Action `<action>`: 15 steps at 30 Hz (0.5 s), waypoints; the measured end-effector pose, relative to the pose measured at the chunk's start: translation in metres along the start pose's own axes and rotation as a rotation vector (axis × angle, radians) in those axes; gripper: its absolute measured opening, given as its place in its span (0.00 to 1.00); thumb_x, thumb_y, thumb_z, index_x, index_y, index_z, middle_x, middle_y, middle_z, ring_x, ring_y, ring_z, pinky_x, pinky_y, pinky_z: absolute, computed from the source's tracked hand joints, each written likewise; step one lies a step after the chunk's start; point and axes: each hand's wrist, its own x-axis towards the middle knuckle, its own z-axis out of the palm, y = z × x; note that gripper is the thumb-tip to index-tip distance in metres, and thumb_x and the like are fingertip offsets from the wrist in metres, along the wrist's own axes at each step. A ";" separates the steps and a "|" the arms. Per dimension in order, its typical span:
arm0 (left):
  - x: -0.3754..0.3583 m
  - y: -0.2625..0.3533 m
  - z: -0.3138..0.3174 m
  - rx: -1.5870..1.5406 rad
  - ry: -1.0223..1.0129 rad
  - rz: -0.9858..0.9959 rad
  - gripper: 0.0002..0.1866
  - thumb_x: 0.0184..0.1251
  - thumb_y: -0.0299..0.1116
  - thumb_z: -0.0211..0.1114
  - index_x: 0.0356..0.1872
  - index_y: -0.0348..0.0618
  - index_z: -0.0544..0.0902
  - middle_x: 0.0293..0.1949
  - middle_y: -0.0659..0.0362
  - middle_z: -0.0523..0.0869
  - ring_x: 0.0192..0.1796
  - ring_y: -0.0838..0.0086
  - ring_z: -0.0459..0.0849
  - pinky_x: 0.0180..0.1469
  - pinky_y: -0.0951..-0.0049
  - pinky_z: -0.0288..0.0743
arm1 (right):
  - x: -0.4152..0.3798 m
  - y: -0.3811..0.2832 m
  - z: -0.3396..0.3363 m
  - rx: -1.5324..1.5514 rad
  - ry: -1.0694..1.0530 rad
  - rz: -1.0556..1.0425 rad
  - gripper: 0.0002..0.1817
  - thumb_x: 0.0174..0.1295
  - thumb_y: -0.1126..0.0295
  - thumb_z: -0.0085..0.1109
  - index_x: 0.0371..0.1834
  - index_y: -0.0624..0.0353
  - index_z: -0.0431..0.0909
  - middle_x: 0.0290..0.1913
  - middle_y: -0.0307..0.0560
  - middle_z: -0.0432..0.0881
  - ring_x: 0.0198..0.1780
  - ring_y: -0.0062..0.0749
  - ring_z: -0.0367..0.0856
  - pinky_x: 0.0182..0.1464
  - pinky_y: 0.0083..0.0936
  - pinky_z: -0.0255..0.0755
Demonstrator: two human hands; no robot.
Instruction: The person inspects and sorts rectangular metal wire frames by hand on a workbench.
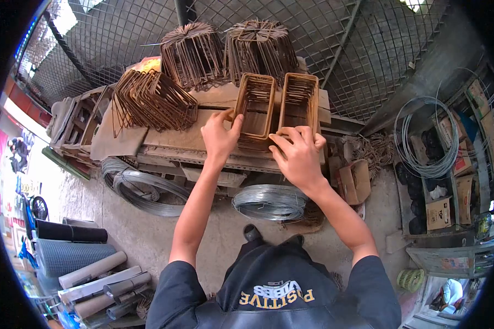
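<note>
Two upright stacks of rusty rectangular steel stirrups stand side by side on the wooden bench (170, 143). My left hand (220, 134) is closed at the left edge of the left stack (271, 104), its thumb against the rods. My right hand (301, 151) has its fingers bent at the near end of the right stack (314, 101). Its thumb and index finger are at the left stack's near right corner, and what lies between them is partly hidden. More stirrups (153, 101) lean in a slanted pile at the bench's left.
Two bundles of bent rods, a left bundle (191, 57) and a right bundle (260, 49), stand at the back against wire mesh (121, 33). Coils of wire (270, 202) lie below the bench. Mesh rolls (74, 257) are at lower left; cardboard boxes (439, 214) are at right.
</note>
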 end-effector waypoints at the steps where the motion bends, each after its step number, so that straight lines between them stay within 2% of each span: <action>1: -0.002 0.006 -0.002 0.063 0.022 -0.020 0.20 0.70 0.47 0.75 0.54 0.42 0.93 0.44 0.52 0.92 0.50 0.56 0.90 0.54 0.55 0.76 | -0.006 0.003 -0.007 0.014 0.047 0.009 0.13 0.61 0.63 0.76 0.49 0.48 0.93 0.52 0.32 0.87 0.59 0.34 0.77 0.60 0.43 0.55; 2: -0.004 0.012 -0.003 0.125 0.042 -0.039 0.22 0.71 0.48 0.75 0.57 0.43 0.92 0.46 0.52 0.91 0.52 0.56 0.89 0.56 0.53 0.75 | -0.012 0.006 -0.014 0.013 0.042 0.018 0.13 0.61 0.63 0.76 0.49 0.48 0.93 0.52 0.32 0.87 0.59 0.34 0.77 0.60 0.43 0.55; 3: -0.006 0.016 -0.002 0.165 0.086 -0.003 0.24 0.71 0.46 0.77 0.59 0.41 0.91 0.49 0.46 0.90 0.49 0.55 0.92 0.52 0.59 0.83 | -0.020 0.011 -0.021 0.021 0.077 0.045 0.13 0.61 0.64 0.77 0.48 0.47 0.94 0.51 0.31 0.87 0.58 0.33 0.77 0.59 0.42 0.55; 4: -0.011 0.022 -0.001 0.163 0.074 -0.004 0.24 0.71 0.46 0.77 0.59 0.41 0.91 0.49 0.46 0.90 0.49 0.55 0.92 0.52 0.59 0.83 | -0.028 0.017 -0.027 0.028 0.114 0.070 0.12 0.60 0.64 0.78 0.48 0.46 0.94 0.50 0.30 0.88 0.58 0.32 0.77 0.59 0.40 0.55; 6: -0.020 0.036 0.003 0.150 0.193 0.043 0.23 0.71 0.45 0.77 0.59 0.42 0.91 0.48 0.49 0.89 0.48 0.57 0.90 0.50 0.59 0.81 | -0.048 0.034 -0.037 0.017 0.152 0.099 0.10 0.60 0.65 0.78 0.45 0.46 0.94 0.48 0.28 0.89 0.56 0.31 0.78 0.59 0.39 0.55; 7: -0.028 0.044 0.005 0.152 0.226 0.079 0.19 0.72 0.41 0.76 0.59 0.42 0.90 0.45 0.53 0.86 0.45 0.63 0.85 0.49 0.61 0.78 | -0.060 0.045 -0.041 0.013 0.176 0.140 0.10 0.60 0.66 0.78 0.44 0.46 0.94 0.47 0.28 0.89 0.56 0.31 0.79 0.59 0.39 0.55; 8: -0.039 0.053 0.008 0.158 0.222 0.079 0.19 0.72 0.41 0.76 0.59 0.42 0.90 0.45 0.53 0.86 0.45 0.63 0.85 0.49 0.61 0.78 | -0.074 0.057 -0.045 0.012 0.197 0.182 0.09 0.60 0.67 0.78 0.43 0.46 0.94 0.47 0.28 0.89 0.55 0.31 0.80 0.58 0.39 0.55; 10: -0.068 0.075 0.013 0.033 0.211 0.011 0.17 0.74 0.38 0.75 0.59 0.46 0.89 0.49 0.57 0.86 0.53 0.63 0.83 0.62 0.59 0.68 | -0.103 0.083 -0.051 0.039 0.196 0.283 0.09 0.62 0.67 0.77 0.44 0.46 0.95 0.48 0.30 0.89 0.55 0.32 0.80 0.58 0.37 0.57; 11: -0.085 0.083 0.020 -0.002 0.258 0.069 0.14 0.72 0.31 0.75 0.56 0.45 0.90 0.47 0.58 0.86 0.50 0.65 0.83 0.60 0.63 0.68 | -0.121 0.097 -0.055 0.051 0.169 0.342 0.08 0.63 0.66 0.77 0.45 0.46 0.95 0.48 0.31 0.90 0.55 0.32 0.80 0.58 0.37 0.57; 14: -0.142 0.102 0.054 -0.034 0.327 0.100 0.12 0.71 0.27 0.74 0.53 0.43 0.90 0.47 0.58 0.86 0.48 0.66 0.83 0.54 0.66 0.72 | -0.175 0.140 -0.059 0.072 0.098 0.483 0.09 0.66 0.65 0.76 0.47 0.46 0.95 0.50 0.34 0.89 0.57 0.35 0.80 0.59 0.38 0.58; 15: -0.161 0.108 0.070 -0.090 0.346 0.075 0.10 0.70 0.23 0.73 0.50 0.41 0.90 0.46 0.57 0.87 0.46 0.66 0.82 0.48 0.68 0.75 | -0.196 0.157 -0.064 0.081 0.059 0.552 0.09 0.67 0.64 0.74 0.49 0.46 0.95 0.52 0.36 0.89 0.58 0.37 0.80 0.60 0.39 0.58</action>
